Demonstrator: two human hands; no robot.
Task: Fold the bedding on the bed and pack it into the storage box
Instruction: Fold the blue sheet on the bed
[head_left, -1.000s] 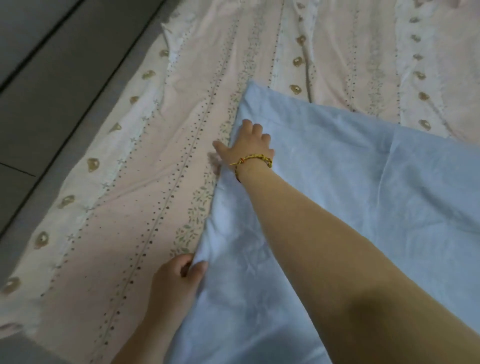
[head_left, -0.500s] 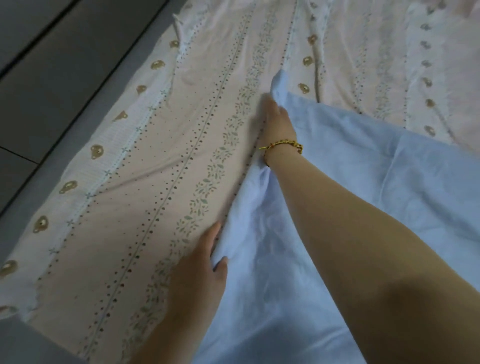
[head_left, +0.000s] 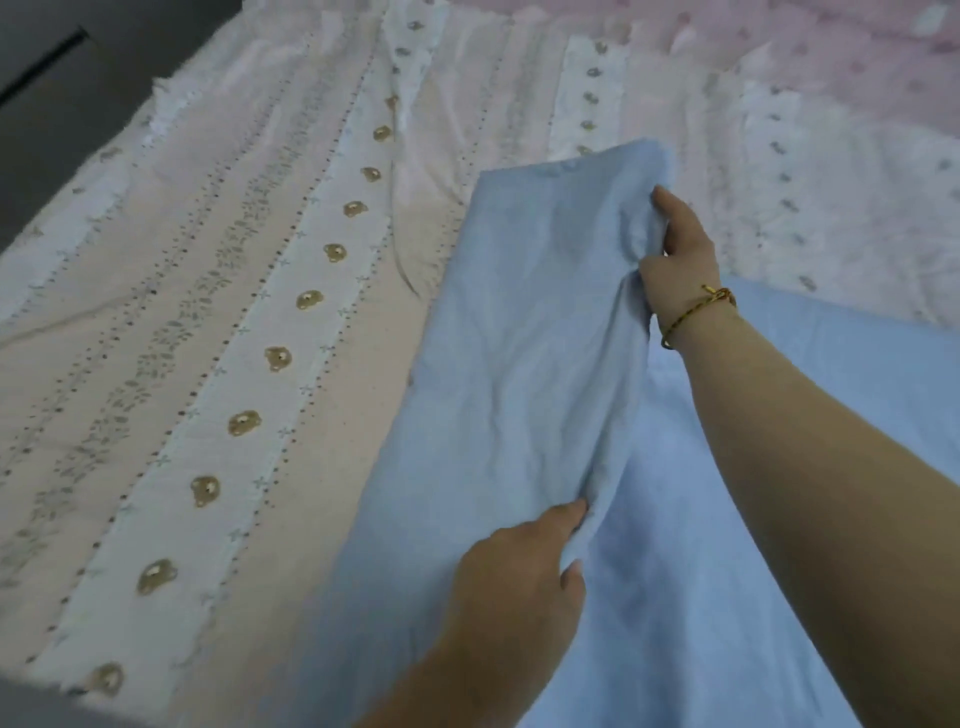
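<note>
Grip nearest me, at six o'clock: my left hand (head_left: 519, 566) pinches the lifted edge of the light blue sheet (head_left: 524, 322). Farther, at one o'clock, my right hand (head_left: 675, 254) curls round the same edge. Beyond spreads the patterned bedspread (head_left: 291, 270). I should carry both grips level toward three o'clock, edge taut, so the layers meet squarely.

A: What sort of place is this?
B: A bedroom in a home. Bed linen fills nearly the whole view: a pink-and-white striped sheet (head_left: 249, 374) printed with small gold motifs, dotted lines and leafy vines.
A: Anything else domestic?
B: A pale blue cover (head_left: 519, 338) lies spread on the striped sheet, a pink dotted fabric (head_left: 810, 36) lies at the far edge, and dark grey floor (head_left: 57, 104) shows beside it at the upper left.
</note>
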